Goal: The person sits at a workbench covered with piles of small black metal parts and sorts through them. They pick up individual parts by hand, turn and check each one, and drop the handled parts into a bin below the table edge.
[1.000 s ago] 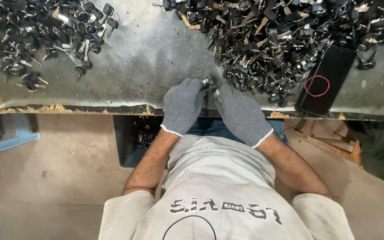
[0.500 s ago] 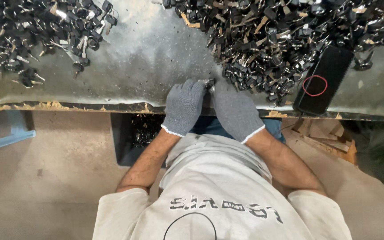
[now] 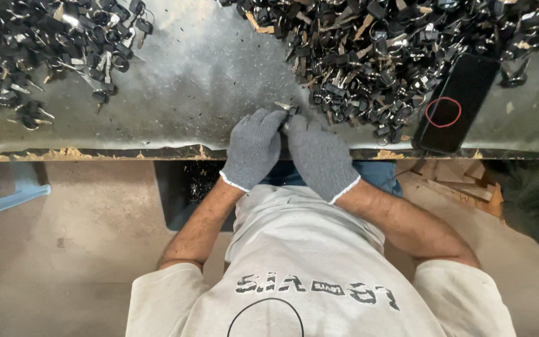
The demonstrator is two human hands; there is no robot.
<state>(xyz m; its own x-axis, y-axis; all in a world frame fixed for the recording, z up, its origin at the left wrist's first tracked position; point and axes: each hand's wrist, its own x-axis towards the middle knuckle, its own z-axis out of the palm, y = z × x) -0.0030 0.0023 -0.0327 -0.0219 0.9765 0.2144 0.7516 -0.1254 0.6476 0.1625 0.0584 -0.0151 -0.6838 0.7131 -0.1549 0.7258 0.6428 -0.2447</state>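
Key (image 3: 286, 107) lies between our gloved left hand (image 3: 254, 146) and right hand (image 3: 319, 153), both grips closed on it; its blade points left along the bench (image 3: 201, 81).

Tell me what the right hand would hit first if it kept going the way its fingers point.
The right hand points up the bench toward the small key part held at its fingertips, so it meets that first. Past it lies bare metal bench, though depth is unclear.

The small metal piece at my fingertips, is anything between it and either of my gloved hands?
Nothing visible. The left hand and right hand meet at the small metal piece at the table edge, fingertips right on it. The big pile of keys lies just beyond, and the dark phone sits off to the right.
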